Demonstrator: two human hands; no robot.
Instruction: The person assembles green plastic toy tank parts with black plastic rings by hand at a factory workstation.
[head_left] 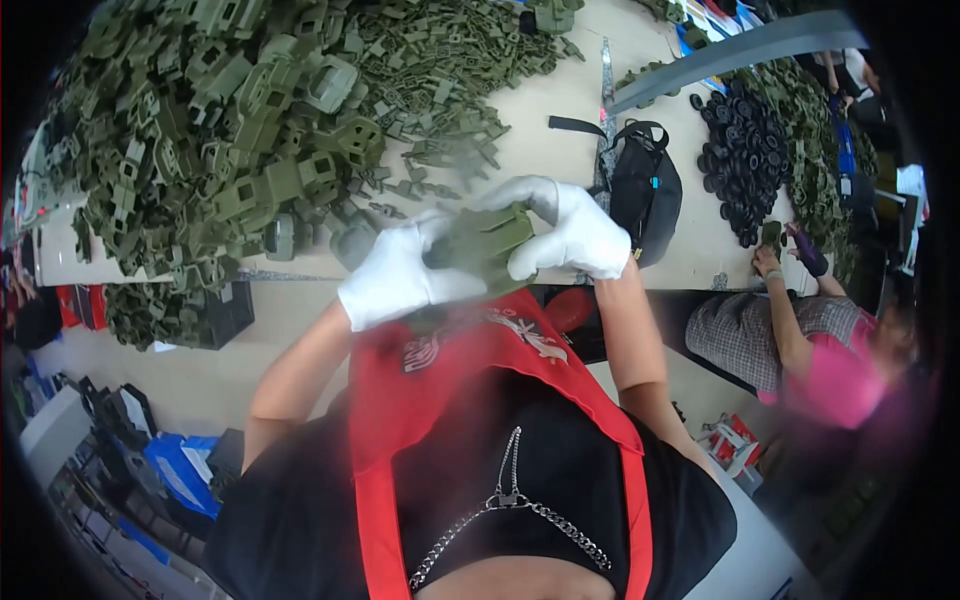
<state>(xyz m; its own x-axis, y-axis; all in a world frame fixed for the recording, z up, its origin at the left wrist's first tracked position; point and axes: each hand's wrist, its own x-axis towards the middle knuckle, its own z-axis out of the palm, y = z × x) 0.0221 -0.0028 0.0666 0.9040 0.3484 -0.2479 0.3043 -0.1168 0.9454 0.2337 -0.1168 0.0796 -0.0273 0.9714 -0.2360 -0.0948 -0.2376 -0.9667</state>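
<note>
A pale desk stretched across the upper view, bearing a broad heap of olive-green moulded parts, many of them frame-like with square openings. Below its near edge, at left, stood a dark crate, with similar green parts piled in and beside it. A black bag with a strap lay on the desk to the right (whatever it held was hidden).

Both hands wore white gloves and were partly closed around one green piece, holding it just over the desk's near edge, in front of the red apron. The left hand gripped its left end; the right hand curled over its far and right sides, thumb toward the near side. The piece was chunky, matte olive green, with raised parallel ridges on its right portion; its hazy left portion seemed smoother, though blur made that uncertain.
</note>
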